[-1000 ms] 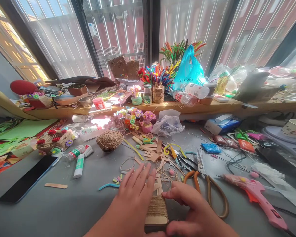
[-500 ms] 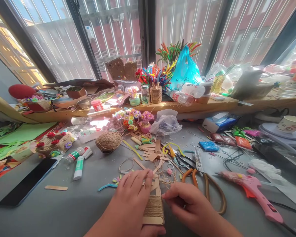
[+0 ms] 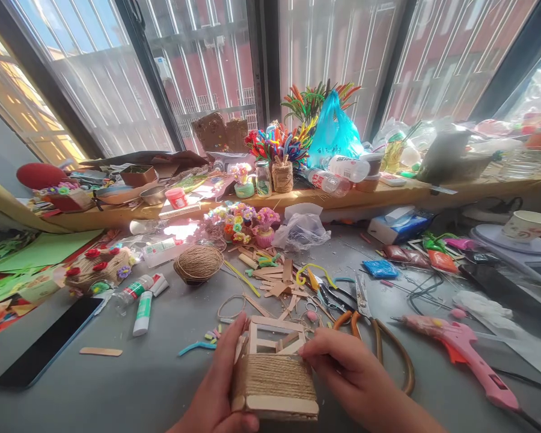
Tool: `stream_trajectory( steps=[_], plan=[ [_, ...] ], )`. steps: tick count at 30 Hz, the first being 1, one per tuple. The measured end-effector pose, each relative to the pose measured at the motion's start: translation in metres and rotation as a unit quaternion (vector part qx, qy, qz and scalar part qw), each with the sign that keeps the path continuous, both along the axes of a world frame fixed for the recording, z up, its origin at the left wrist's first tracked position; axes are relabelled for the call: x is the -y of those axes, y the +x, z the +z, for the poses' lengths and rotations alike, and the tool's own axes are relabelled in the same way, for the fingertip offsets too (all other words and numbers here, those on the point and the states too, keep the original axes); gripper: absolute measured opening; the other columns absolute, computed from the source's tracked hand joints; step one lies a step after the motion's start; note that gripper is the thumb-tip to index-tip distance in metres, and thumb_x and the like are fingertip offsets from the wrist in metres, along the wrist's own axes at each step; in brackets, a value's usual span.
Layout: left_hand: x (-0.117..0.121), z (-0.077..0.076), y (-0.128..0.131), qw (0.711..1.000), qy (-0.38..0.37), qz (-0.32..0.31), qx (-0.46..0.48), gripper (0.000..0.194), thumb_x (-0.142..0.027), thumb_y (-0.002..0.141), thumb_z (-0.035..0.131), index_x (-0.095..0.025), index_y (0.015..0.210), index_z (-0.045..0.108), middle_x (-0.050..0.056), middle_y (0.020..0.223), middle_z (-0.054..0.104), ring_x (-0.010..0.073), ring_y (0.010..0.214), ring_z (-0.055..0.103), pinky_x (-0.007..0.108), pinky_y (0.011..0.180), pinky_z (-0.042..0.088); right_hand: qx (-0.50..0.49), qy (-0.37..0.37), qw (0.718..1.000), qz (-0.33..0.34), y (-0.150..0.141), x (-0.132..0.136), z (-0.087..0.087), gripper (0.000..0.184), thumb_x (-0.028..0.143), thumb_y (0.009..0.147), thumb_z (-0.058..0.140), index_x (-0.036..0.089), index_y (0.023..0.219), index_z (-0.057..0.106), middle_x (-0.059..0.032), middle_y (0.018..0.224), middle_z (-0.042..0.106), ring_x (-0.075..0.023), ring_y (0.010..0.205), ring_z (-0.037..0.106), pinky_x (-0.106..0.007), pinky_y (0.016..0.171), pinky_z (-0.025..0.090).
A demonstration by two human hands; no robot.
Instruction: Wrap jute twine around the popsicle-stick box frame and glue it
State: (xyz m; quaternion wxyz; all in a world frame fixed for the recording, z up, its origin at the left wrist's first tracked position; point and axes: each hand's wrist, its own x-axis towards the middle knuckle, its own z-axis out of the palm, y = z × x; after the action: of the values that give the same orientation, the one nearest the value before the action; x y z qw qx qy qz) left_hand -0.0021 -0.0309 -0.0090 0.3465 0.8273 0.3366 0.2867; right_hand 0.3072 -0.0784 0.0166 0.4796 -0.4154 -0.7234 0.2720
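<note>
A small craft-stick frame (image 3: 277,325), its lower half wrapped in rows of brown twine (image 3: 279,377), is in front of me at the bottom centre. My left hand (image 3: 220,379) grips it from the left side, thumb under the near edge and fingers along its side. At the upper right corner of the wrapped rows, my right hand (image 3: 342,364) is closed in a pinch on the twine; the strand between the fingertips is mostly hidden. Behind lie loose craft sticks (image 3: 277,279) and a ball of twine (image 3: 199,263).
Scissors (image 3: 365,300) and orange-handled pliers (image 3: 347,316) lie just beyond my right hand, with a pink glue gun (image 3: 469,349) farther right. A phone (image 3: 49,343), a glue stick (image 3: 143,313) and a single craft stick (image 3: 101,351) lie to the left. A cluttered ledge (image 3: 234,204) runs behind.
The craft-stick frame has turned so its wrapped face now shows in full. My left hand has moved from over its top to its left side. My right hand remains at its right edge.
</note>
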Motion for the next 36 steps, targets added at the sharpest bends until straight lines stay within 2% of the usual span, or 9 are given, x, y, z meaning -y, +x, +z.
stream_trajectory(
  steps=[3,6,8,11,15,20,26,32,36],
  plan=[
    [0.0,-0.021,-0.009,1.0,0.004,0.002,-0.025,0.129,-0.103,0.089,0.045,-0.033,0.178,-0.017,0.022,0.18,0.032,0.0518,0.166,0.033,0.069,0.126,0.04,0.013,-0.007,1.0,0.008,-0.002,0.004,0.002,0.026,0.013,0.105,0.058,0.025,0.111,0.08,-0.0045,0.087,0.078,-0.0197,0.075,0.072,-0.025,0.071,0.056],
    [-0.004,-0.024,-0.018,0.999,0.012,-0.02,-0.036,0.129,-0.102,0.089,0.049,-0.035,0.178,-0.016,0.023,0.177,0.037,0.0516,0.158,0.048,0.068,0.121,0.047,0.006,0.014,1.0,0.005,-0.001,0.007,0.003,0.024,0.019,0.106,0.062,0.027,0.118,0.081,-0.0032,0.084,0.075,-0.0191,0.072,0.07,-0.025,0.07,0.057],
    [-0.005,-0.013,-0.022,0.998,-0.008,-0.036,-0.045,0.125,-0.096,0.092,0.055,-0.035,0.179,-0.011,0.023,0.174,0.044,0.0493,0.154,0.054,0.066,0.121,0.049,0.001,0.018,1.0,0.009,-0.001,0.009,0.002,0.022,0.038,0.105,0.074,0.028,0.123,0.081,-0.0038,0.087,0.076,-0.02,0.073,0.071,-0.026,0.07,0.06],
    [-0.001,0.017,-0.024,0.995,-0.043,-0.03,-0.079,0.117,-0.077,0.097,0.071,-0.034,0.179,-0.001,0.021,0.172,0.048,0.0461,0.155,0.054,0.063,0.123,0.048,-0.01,0.02,1.0,0.0,-0.002,0.013,-0.007,0.062,0.068,0.083,0.094,0.029,0.129,0.08,-0.0072,0.102,0.083,-0.0226,0.077,0.077,-0.027,0.072,0.066],
    [0.003,0.047,-0.018,0.997,0.015,-0.006,-0.082,0.11,-0.06,0.096,0.083,-0.039,0.177,0.012,0.019,0.182,0.033,0.0454,0.166,0.039,0.064,0.129,0.043,-0.027,0.038,0.999,-0.021,-0.004,0.015,-0.02,0.068,0.065,0.075,0.101,0.032,0.131,0.08,-0.0085,0.112,0.087,-0.0241,0.083,0.083,-0.023,0.072,0.068],
    [0.001,0.052,-0.009,0.992,0.105,-0.049,-0.055,0.062,-0.074,0.105,0.064,-0.039,0.155,0.053,0.014,0.171,0.047,0.041,0.164,0.042,0.059,0.128,0.046,-0.029,0.03,0.999,-0.024,-0.008,0.013,-0.018,0.063,0.073,0.077,0.095,0.03,0.122,0.082,-0.0063,0.1,0.086,-0.0217,0.075,0.079,-0.021,0.065,0.065],
    [0.002,0.069,-0.003,0.989,0.111,-0.041,-0.086,0.047,-0.068,0.113,0.052,-0.04,0.151,0.055,0.011,0.161,0.056,0.0356,0.163,0.043,0.053,0.128,0.047,-0.031,-0.013,0.999,-0.031,-0.011,0.013,-0.018,0.069,0.085,0.076,0.087,0.026,0.113,0.084,-0.0051,0.088,0.08,-0.0195,0.068,0.07,-0.023,0.063,0.062],
    [0.002,0.076,0.024,0.948,0.27,-0.06,-0.158,0.094,-0.059,0.097,0.078,-0.031,0.174,0.032,0.014,0.175,0.049,0.0414,0.165,0.038,0.058,0.137,0.027,-0.024,-0.076,0.997,-0.005,-0.01,0.014,-0.021,0.075,0.088,0.073,0.086,0.027,0.117,0.085,-0.0082,0.101,0.083,-0.0233,0.081,0.075,-0.026,0.072,0.064],
    [-0.004,0.067,0.052,0.934,0.258,-0.063,-0.239,0.134,-0.051,0.071,0.097,-0.022,0.179,0.023,0.024,0.18,0.039,0.0524,0.157,0.045,0.068,0.13,0.035,-0.023,-0.063,0.998,-0.002,-0.012,0.013,-0.017,0.078,0.093,0.075,0.08,0.026,0.117,0.085,-0.0074,0.096,0.081,-0.0224,0.079,0.073,-0.026,0.072,0.062]
  ],
)
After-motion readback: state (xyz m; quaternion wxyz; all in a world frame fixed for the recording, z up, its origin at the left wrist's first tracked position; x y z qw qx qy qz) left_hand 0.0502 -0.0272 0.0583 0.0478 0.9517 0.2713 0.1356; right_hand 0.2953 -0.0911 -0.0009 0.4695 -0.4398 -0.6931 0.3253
